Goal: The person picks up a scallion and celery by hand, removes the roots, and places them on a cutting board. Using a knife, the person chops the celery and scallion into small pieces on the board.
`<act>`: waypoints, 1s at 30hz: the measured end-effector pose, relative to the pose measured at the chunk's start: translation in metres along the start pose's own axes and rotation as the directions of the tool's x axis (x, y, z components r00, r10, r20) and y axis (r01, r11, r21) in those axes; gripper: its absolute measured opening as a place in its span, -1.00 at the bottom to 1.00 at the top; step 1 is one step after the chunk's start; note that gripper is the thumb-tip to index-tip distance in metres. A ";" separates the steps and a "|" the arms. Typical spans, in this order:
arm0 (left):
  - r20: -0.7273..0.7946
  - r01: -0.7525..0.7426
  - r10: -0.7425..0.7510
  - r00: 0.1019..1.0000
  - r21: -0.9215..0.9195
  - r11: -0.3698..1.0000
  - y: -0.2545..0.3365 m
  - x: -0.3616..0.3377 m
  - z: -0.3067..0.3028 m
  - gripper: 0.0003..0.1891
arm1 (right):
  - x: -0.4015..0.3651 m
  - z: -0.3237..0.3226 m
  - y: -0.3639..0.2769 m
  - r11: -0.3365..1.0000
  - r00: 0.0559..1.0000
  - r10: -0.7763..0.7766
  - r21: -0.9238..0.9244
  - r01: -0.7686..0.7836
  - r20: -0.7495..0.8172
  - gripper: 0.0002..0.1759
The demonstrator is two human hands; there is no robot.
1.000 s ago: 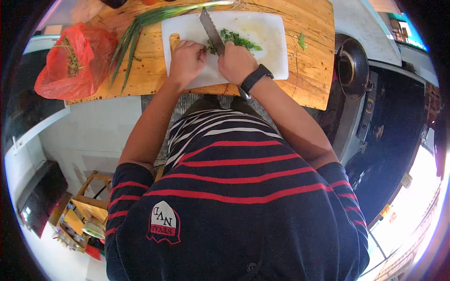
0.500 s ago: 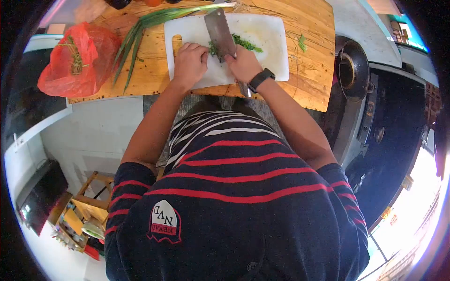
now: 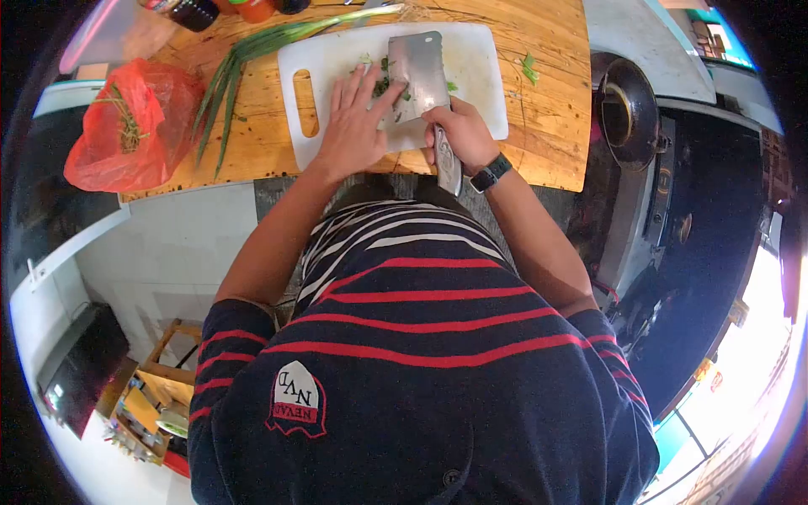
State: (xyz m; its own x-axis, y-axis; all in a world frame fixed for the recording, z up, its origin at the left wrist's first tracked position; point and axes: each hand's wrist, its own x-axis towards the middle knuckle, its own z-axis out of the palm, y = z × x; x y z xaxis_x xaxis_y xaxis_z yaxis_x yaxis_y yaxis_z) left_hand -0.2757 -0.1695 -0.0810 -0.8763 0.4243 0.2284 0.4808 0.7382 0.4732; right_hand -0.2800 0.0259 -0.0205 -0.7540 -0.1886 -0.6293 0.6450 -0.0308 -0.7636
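Note:
A white cutting board (image 3: 478,67) lies on the wooden table. My right hand (image 3: 463,133) is wrapped round the handle of a cleaver (image 3: 418,74), whose broad blade is turned nearly flat over the board. Chopped greens (image 3: 385,84) show at the blade's left side, and a small bit shows to its right. The rest may be hidden under the blade. With fingers spread, my left hand (image 3: 352,126) rests on the board beside the greens, its thumb side at the blade's left edge. Long green onions (image 3: 244,63) lie left of the board.
A red plastic bag (image 3: 135,135) with stalks sits at the table's left. Bottles (image 3: 192,13) stand at the back left. A leaf (image 3: 528,69) lies right of the board on the table (image 3: 547,126). Beyond the right edge is a black wok (image 3: 627,114).
The cleaver has turned from its tilted, narrow view to show its broad face. My left hand has opened, its fingers now spread near the greens. The view has shifted slightly.

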 end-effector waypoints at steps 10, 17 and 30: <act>-0.047 0.186 -0.183 0.982 0.073 0.980 -0.024 0.023 0.008 -0.33 | -0.045 -0.017 -0.009 0.223 0.816 -0.574 -0.946 0.234 0.067 -0.84; -0.235 0.116 -0.163 0.958 -0.203 0.972 0.000 0.004 -0.028 -0.42 | -0.065 -0.031 -0.011 -0.140 0.801 -0.545 -0.968 0.207 0.250 -0.79; 0.262 -0.201 0.231 0.937 -0.137 0.970 0.050 0.040 -0.010 -0.31 | -0.058 -0.037 -0.018 -0.433 0.699 -0.500 -0.847 0.310 0.511 -0.59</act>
State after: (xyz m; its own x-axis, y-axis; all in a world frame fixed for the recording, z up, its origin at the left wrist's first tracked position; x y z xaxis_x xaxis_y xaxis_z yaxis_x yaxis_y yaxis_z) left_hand -0.2866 -0.1208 -0.0393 -0.7016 0.7056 0.1001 0.6378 0.5591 0.5297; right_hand -0.2521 0.0738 0.0241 -0.7859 -0.6182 0.0157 -0.6181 0.7860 0.0131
